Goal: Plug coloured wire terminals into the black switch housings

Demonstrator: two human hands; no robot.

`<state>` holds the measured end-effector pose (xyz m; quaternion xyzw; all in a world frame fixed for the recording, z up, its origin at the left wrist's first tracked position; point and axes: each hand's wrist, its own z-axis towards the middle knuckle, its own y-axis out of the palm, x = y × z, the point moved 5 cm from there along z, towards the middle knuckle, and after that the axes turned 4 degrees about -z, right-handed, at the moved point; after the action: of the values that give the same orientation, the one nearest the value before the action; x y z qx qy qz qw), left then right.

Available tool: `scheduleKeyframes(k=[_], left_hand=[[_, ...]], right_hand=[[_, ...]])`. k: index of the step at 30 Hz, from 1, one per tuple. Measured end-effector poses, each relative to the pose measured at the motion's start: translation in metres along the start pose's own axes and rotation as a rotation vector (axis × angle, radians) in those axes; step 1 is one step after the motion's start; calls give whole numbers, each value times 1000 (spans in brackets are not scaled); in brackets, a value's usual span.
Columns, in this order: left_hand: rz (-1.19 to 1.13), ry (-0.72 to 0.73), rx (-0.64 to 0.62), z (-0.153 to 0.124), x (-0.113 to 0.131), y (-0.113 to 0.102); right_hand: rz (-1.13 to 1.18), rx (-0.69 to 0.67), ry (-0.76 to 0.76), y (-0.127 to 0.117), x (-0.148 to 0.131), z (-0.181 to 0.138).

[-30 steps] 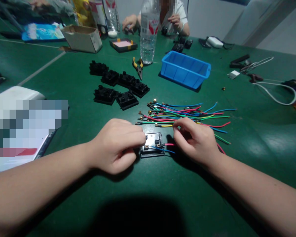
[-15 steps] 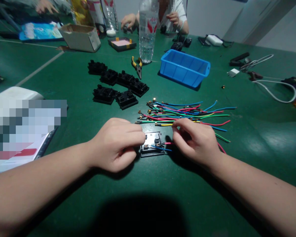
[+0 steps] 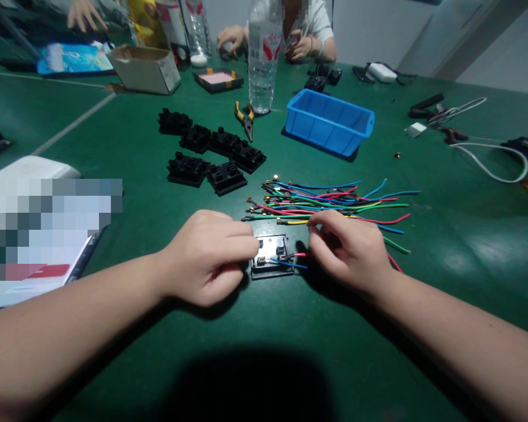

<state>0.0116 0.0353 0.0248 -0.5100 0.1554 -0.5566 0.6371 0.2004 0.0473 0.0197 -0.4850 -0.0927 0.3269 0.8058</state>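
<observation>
A small black plastic socket panel lies on the table between my hands, with metal terminals on its upturned face. My left hand is closed on its left edge, the fingertips partly hidden. One blue wire runs from a terminal across the panel's lower right. From another terminal, a red wire leads into my right hand, whose fingers are curled closed around it. It comes out again beyond the far side of that hand. Just past both hands lies a bundle of coloured wires with brass-coloured terminals on their ends.
Several black panels sit farther back, near yellow-handled pliers. A blue bin, a water bottle and an open cardboard box stand behind. On the left lies a white object; another person sits opposite.
My hands, the panel and the wires look almost unmoved. Across the table, the other person's hand has come down slightly.
</observation>
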Motion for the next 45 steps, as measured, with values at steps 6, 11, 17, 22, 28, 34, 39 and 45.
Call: scheduleKeyframes(k=[6,11,17,22,28,34,39,45], left_hand=[[-12,-2,-11,0,0,1],[-22,5,5,0,1,0],[-47,12,13,1,1,-1],[-60,3,8,0,0,0],[-37,-22,-3,0,-1,0],[-57,5,5,-1,-1,-1],[-41,-26,21,0,-2,-1],[-45,-11,-2,1,-2,1]], right_hand=[[63,-15,57,3,4,0],[102,-11,108,5,9,3],[116,-12,130,5,10,1],[123,-22,144,6,10,1],[172,13,107,5,10,5],[216,29,131,10,18,8],[193,-5,160,14,21,7],[87,-93,196,22,25,4]])
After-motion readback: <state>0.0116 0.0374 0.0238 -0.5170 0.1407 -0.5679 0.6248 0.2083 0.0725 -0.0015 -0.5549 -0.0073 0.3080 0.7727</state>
